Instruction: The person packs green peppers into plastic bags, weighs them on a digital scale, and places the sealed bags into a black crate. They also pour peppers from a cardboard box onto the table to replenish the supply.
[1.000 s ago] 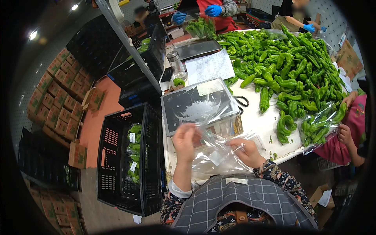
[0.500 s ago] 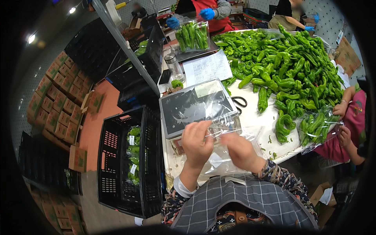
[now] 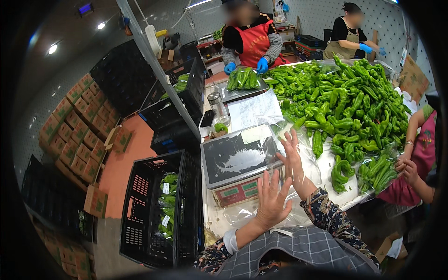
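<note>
My left hand [image 3: 272, 201] is raised in front of the weighing scale [image 3: 233, 161], its fingers spread and nothing gripped. Further right, my right hand [image 3: 294, 161] is also open, fingers pointing up near the right edge of the scale. Thin clear plastic film [image 3: 305, 151], which looks like a bag, lies against and behind my right hand; whether the hand touches it I cannot tell. More clear plastic [image 3: 242, 215] rests on the table in front of the scale. The dark scale plate carries whitish, shiny patches.
A large heap of green peppers [image 3: 347, 109] covers the table's right side. At left stands a black crate [image 3: 135, 224] holding bagged peppers [image 3: 169, 200]. Beyond the scale are a paper sheet [image 3: 254, 109] and a glass jar [image 3: 218, 106]. Co-workers handle bagged peppers [image 3: 243, 78] opposite and at right.
My fingers were closed at the clear plastic; now both hands are open and apart, the right one further up. Across the table, the co-worker's bag of peppers went from upright to lying on a scale.
</note>
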`<state>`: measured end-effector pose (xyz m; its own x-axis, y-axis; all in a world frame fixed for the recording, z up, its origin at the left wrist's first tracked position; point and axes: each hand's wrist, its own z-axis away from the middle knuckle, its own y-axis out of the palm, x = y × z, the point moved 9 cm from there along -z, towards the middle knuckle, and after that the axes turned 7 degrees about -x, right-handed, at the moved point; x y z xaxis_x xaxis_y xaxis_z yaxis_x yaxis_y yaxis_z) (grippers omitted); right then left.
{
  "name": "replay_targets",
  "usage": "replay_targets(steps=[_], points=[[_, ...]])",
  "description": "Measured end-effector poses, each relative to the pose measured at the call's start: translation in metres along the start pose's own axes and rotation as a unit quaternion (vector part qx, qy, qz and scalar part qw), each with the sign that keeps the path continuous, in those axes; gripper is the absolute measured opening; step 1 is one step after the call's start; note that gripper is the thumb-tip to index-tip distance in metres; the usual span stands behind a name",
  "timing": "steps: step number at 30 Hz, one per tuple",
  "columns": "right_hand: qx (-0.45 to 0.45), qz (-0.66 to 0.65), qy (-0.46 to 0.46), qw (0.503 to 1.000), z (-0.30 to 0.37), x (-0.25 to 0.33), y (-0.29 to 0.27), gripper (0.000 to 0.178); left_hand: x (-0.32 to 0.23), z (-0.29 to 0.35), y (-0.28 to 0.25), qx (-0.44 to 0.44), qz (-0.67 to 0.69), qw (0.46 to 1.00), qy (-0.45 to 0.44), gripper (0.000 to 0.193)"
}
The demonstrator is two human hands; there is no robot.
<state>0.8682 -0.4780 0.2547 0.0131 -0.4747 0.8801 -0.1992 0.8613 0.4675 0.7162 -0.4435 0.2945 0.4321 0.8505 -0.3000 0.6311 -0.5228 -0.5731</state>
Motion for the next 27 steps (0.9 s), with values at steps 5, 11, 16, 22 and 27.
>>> replay_targets(steps=[5, 11, 16, 22, 27], points=[[0.025, -0.014, -0.032, 0.999, 0.01, 0.001, 0.013, 0.086, 0.056, -0.003, -0.006, -0.087, 0.046, 0.985, -0.144, 0.078], [0.054, 0.061, -0.097, 0.992, 0.017, -0.006, 0.019, 0.077, 0.114, 0.01, -0.02, -0.098, 0.293, 0.861, -0.403, 0.034], [0.049, 0.216, -0.185, 0.957, 0.028, 0.016, 0.018, 0.073, 0.118, 0.005, -0.053, -0.15, 0.058, 0.94, -0.302, 0.015], [0.106, 0.323, -0.266, 0.902, 0.039, 0.01, 0.031, 0.063, 0.094, -0.008, -0.034, -0.1, 0.097, 0.958, -0.251, 0.04], [0.261, 0.435, -0.207, 0.837, 0.03, -0.024, 0.034, 0.059, 0.088, -0.002, -0.017, -0.004, 0.161, 0.948, -0.275, 0.048]])
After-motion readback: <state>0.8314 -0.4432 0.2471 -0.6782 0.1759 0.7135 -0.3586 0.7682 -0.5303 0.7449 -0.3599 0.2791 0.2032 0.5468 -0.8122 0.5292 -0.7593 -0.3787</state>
